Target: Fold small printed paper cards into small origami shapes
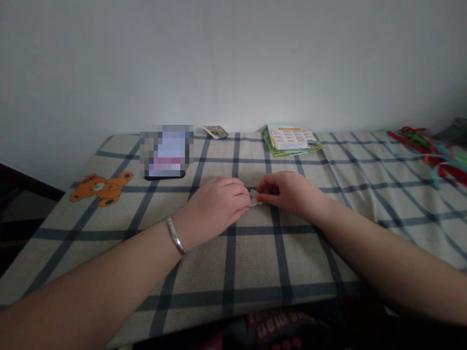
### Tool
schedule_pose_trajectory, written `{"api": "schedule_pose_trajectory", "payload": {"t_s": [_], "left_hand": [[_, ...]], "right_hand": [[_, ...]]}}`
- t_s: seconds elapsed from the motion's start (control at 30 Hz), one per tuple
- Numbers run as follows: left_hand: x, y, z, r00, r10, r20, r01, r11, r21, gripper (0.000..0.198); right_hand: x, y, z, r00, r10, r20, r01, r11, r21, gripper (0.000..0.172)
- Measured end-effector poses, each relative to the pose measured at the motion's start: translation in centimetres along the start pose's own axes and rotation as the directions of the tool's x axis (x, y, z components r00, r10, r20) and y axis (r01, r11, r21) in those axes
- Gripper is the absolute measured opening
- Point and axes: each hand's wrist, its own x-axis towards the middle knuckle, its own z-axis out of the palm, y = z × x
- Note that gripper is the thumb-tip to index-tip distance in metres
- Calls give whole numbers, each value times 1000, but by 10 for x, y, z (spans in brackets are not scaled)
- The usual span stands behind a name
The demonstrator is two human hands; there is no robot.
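Observation:
Between my two hands, a small whitish crumpled piece point(255, 198), perhaps paper or plastic, rests just above or on the checked cloth. My left hand point(218, 206), with a silver bracelet at the wrist, is closed on its left edge with fingers pressed together. From the other side, my right hand point(288, 194) pinches the same piece between thumb and curled fingers. Both hands are over the middle of the table. The fingers hide part of the piece.
A phone point(168, 153) with a blurred screen lies at the back left, near a bear cutout point(102, 188). Along the wall are a small card point(216, 131) and a stack of cards point(292, 140). Ribbons point(425, 148) lie far right on the checked tablecloth point(251, 257).

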Motion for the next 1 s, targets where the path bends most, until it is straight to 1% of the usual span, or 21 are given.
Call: {"api": "schedule_pose_trajectory", "payload": {"t_s": [0.07,0.13,0.27,0.43,0.57,0.73,0.87,1.0], "left_hand": [[0,1,-1,1000,1,15,-1,1000,23,18],[1,2,-2,1000,9,25,-10,1000,24,20],[2,-1,-2,999,42,15,-42,999,24,19],[1,-9,-2,998,68,8,-68,996,61,14],[0,-12,-4,997,81,10,-82,993,85,15],[-1,-8,-5,999,54,2,-54,996,71,17],[-1,-8,-6,998,40,45,-44,996,78,16],[0,-10,-8,996,60,70,-64,996,57,14]], "right_hand": [[-1,2,-3,999,-50,0,50,999,4,10],[-3,6,-7,991,-132,17,132,991,14,10],[-5,9,-11,957,-285,56,285,958,19,11],[-5,7,-6,938,-345,42,346,937,-37,13],[-4,5,-2,904,-427,-7,425,901,-90,13],[-6,3,-2,899,-436,38,438,894,-99,18],[-8,0,-4,902,-426,67,431,895,-117,19],[-8,-2,-6,894,-442,73,448,875,-184,17]]}}
